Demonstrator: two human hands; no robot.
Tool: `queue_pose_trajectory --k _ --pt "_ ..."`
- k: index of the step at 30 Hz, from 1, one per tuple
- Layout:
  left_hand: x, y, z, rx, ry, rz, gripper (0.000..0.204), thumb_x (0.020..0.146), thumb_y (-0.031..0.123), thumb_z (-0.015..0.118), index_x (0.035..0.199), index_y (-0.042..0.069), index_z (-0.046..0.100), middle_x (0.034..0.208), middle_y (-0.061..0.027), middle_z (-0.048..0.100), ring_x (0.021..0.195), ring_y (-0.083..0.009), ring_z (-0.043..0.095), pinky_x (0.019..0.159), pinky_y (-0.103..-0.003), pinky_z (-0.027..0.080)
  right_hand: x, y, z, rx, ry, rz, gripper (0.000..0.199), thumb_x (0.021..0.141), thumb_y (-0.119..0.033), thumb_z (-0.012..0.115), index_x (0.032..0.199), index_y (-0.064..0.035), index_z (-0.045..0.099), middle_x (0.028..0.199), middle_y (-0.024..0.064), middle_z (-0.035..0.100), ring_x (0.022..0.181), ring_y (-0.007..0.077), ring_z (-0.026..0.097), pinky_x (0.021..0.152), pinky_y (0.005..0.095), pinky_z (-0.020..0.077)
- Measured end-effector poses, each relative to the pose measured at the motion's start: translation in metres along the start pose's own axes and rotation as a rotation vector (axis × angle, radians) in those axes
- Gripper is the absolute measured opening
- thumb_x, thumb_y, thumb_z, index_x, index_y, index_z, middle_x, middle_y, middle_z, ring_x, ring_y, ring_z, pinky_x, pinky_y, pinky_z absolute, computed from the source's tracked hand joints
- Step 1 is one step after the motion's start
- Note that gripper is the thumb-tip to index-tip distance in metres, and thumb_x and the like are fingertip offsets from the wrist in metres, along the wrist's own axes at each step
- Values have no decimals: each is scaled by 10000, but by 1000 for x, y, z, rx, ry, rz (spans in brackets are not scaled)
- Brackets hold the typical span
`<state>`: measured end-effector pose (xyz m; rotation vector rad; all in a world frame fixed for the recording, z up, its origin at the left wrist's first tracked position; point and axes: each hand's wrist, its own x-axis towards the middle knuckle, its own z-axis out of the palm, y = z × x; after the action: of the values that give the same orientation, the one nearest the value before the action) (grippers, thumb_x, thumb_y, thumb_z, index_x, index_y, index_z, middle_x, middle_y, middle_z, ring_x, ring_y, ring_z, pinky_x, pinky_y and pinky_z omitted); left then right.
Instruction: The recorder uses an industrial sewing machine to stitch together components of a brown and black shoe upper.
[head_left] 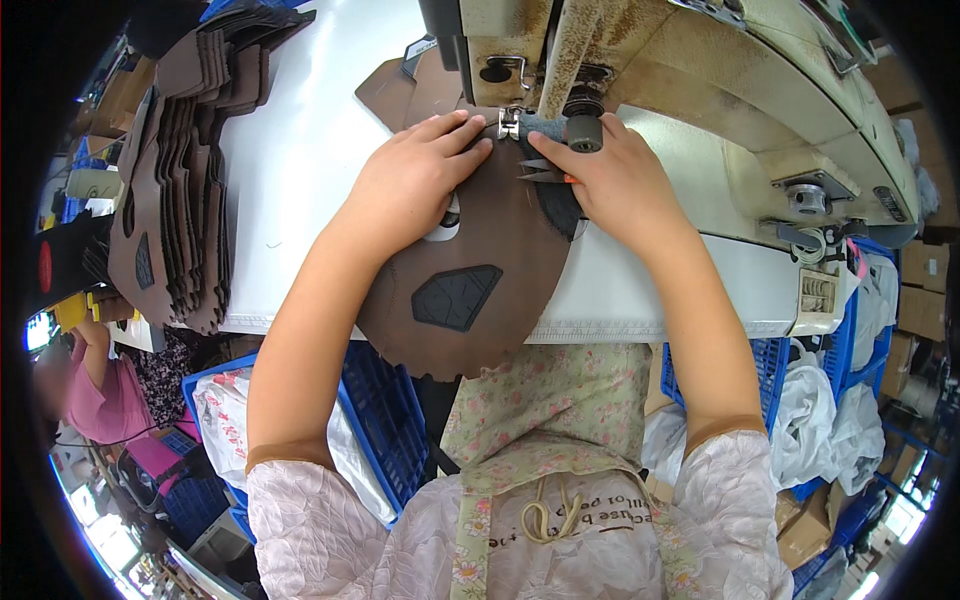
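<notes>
A brown leather-like piece (470,230) with a dark geometric patch (457,298) lies under the presser foot (508,124) of a sewing machine (720,60). My left hand (425,175) rests flat on the piece, its fingers stretched toward the foot from the left. On the other side, my right hand (620,180) presses the work with its thumb pointing at the foot. Small thread snips (542,171) are tucked in that hand, blades pointing left. Dark grey material (558,208) shows at the piece's right edge. The right fingers are partly hidden behind the machine's round black part.
A tall stack of similar brown pieces (185,170) stands at the table's left. Another brown piece (385,92) lies behind the work on the white table (300,120). Blue crates (385,430) with white bags flank me below. A person in pink (105,390) sits at far left.
</notes>
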<state>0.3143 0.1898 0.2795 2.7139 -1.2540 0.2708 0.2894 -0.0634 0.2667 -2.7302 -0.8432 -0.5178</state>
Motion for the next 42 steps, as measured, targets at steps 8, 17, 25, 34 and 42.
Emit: queue_pose_trajectory --k 8,17,25,34,42 --pt "1 0 -1 13 0 -7 624 676 -84 581 1278 72 627 1352 -107 579 1309 -304 495 1059 -395 452 0 0 -2 -15 -135 60 559 776 -61 678 1292 -274 642 1086 75 625 1016 290 554 870 398 479" --pt "2 -5 0 -46 -10 8 636 657 -91 585 1272 66 627 1339 -131 580 1305 -311 495 1046 -401 462 2 0 1 -19 -12 -2 166 741 -96 697 898 -114 749 990 50 589 996 237 568 789 369 502" --pt "3 -15 -1 -106 -6 47 642 648 -111 567 1258 74 642 1326 -144 590 1302 -321 493 1043 -402 466 0 -3 2 38 -44 -6 208 762 -71 669 950 -114 747 965 57 596 982 249 567 796 375 502" --pt "11 -39 -4 -123 -27 163 662 647 -108 561 1266 108 649 1311 -136 603 1221 -325 535 1029 -401 460 -3 -24 4 0 -68 57 453 767 -62 683 1218 -92 664 1000 73 587 915 293 584 798 412 463" --pt "19 -50 -9 -130 -20 241 695 610 -101 568 1261 123 658 1240 -106 633 1131 -338 563 1016 -411 437 -3 -40 3 -7 -113 120 446 778 -90 683 1223 -67 654 998 69 581 902 272 586 769 395 482"
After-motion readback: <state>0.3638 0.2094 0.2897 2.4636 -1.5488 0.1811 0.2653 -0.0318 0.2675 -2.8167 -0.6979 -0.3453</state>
